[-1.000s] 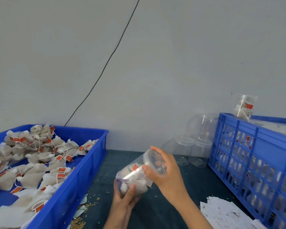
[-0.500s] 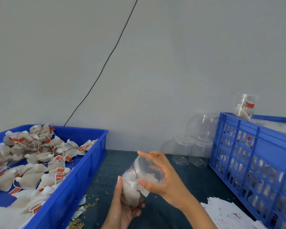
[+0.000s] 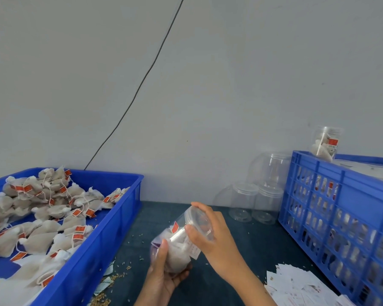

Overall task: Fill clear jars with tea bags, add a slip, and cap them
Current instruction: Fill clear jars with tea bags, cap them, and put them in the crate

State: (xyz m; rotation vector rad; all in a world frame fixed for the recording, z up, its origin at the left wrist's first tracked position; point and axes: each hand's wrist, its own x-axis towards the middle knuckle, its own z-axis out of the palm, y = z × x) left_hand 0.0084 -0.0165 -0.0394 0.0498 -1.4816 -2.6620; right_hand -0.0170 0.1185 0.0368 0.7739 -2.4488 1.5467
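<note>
A clear jar [image 3: 177, 246] filled with tea bags and a white slip is tilted, mouth pointing up and right, above the dark table. My left hand [image 3: 164, 274] grips its lower body from underneath, thumb on the side. My right hand [image 3: 210, 237] curls round the clear cap [image 3: 199, 221] sitting on the jar's mouth. A blue tray [image 3: 111, 228] at the left holds several loose tea bags [image 3: 49, 208] with red tags. A pile of white paper slips [image 3: 296, 283] lies at the bottom right.
A tall blue crate [image 3: 341, 206] stands at the right holding filled jars; one filled jar [image 3: 324, 143] sits on top. Three empty clear jars [image 3: 254, 199] stand against the wall beside it. A black cable [image 3: 142, 80] runs down the wall. Crumbs and scraps lie by the tray.
The jar has tilted and turned between my hands while my right hand stayed on the cap. My left hand shifted its hold on the jar's lower body.
</note>
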